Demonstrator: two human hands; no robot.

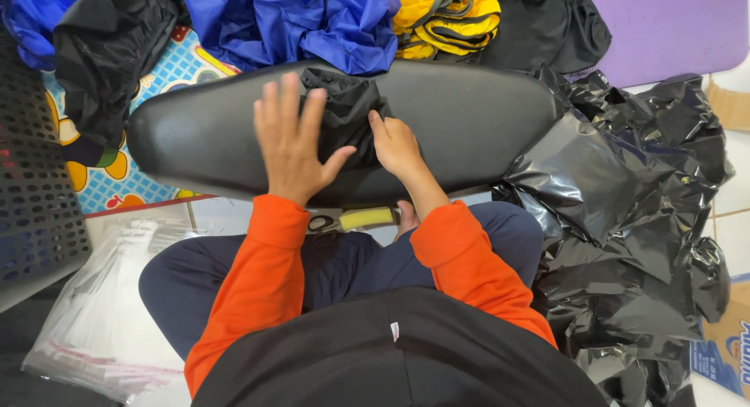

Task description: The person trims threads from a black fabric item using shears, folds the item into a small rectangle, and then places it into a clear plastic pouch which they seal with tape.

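A small bundle of black fabric [344, 110] lies on a long black padded seat [469, 118] in front of me. My left hand [291, 141] rests flat on the seat with fingers spread, its thumb against the left side of the bundle. Pressing on the bundle's right side, my right hand [394, 145] has its fingers partly tucked into the fabric. Both arms wear orange sleeves. Scissors with a yellow handle [351, 219] lie on my lap just under the seat's near edge.
Blue garments [305, 20], a yellow-and-black garment [445, 16] and black garments [109, 48] are piled beyond the seat. A crumpled black plastic bag [625, 212] fills the right. A stack of clear plastic bags [101, 313] lies at the lower left beside a dark perforated crate [35, 196].
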